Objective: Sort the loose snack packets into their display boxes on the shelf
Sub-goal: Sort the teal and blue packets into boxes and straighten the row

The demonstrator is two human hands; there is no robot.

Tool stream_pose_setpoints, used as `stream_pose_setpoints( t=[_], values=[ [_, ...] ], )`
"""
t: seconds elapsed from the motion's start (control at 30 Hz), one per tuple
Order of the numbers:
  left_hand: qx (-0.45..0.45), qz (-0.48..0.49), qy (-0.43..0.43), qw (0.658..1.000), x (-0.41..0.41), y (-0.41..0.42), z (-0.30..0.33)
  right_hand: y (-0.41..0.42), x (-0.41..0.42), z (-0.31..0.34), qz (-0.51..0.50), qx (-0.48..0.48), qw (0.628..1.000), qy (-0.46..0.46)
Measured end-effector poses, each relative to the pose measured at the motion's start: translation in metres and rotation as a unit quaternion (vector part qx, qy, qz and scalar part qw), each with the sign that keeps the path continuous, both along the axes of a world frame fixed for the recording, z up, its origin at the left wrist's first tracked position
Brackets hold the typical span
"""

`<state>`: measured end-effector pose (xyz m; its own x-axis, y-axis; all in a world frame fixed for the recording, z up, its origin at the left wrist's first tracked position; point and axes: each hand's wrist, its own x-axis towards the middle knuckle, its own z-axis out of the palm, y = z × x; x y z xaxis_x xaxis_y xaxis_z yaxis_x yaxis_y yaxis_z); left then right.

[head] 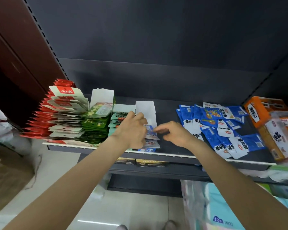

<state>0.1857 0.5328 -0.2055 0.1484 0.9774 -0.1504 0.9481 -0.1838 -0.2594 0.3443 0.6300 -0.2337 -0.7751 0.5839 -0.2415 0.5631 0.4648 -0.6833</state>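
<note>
Packets of snacks are lying in two states on the shelf (173, 157), and we are working between them. On the left, red packets (40, 123), white packets (66, 103), green packets (96, 122) and pale teal packets (116, 121) are already standing in neat rows inside their display boxes. On the right, a loose heap of blue packets (223, 130) is waiting, with an orange box (258, 112) lying beside it at the far right.

Our left hand (133, 128) is curling its fingers around the row of blue and white packets (151, 138) in the open white box (146, 112) near the shelf edge; we think it is keeping the row upright so it is not falling over. Our right hand (171, 131) is hovering just beside this row, fingers bent, thumb and forefinger close together. Whether it is pinching a packet or is empty, we cannot tell, because the picture is blurred there.

We are judging that much sorting is remaining, since the blue heap is large and well apart from its box.
</note>
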Motion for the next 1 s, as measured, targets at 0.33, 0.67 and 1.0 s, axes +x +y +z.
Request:
stream_pose_setpoints(
  t=[0.33,0.67,1.0],
  values=[
    [0.023,0.089,-0.293,0.952,0.088,0.069,-0.014,0.059,0.088,-0.022,-0.172,0.018,0.984,0.042],
    [-0.104,0.188,-0.272,0.938,0.145,0.166,-0.082,0.173,0.145,-0.073,-0.268,0.123,0.954,-0.058],
    [-0.119,0.200,-0.227,0.946,0.147,0.174,-0.103,0.178,0.158,-0.090,-0.084,0.317,0.918,-0.221]
  ],
)
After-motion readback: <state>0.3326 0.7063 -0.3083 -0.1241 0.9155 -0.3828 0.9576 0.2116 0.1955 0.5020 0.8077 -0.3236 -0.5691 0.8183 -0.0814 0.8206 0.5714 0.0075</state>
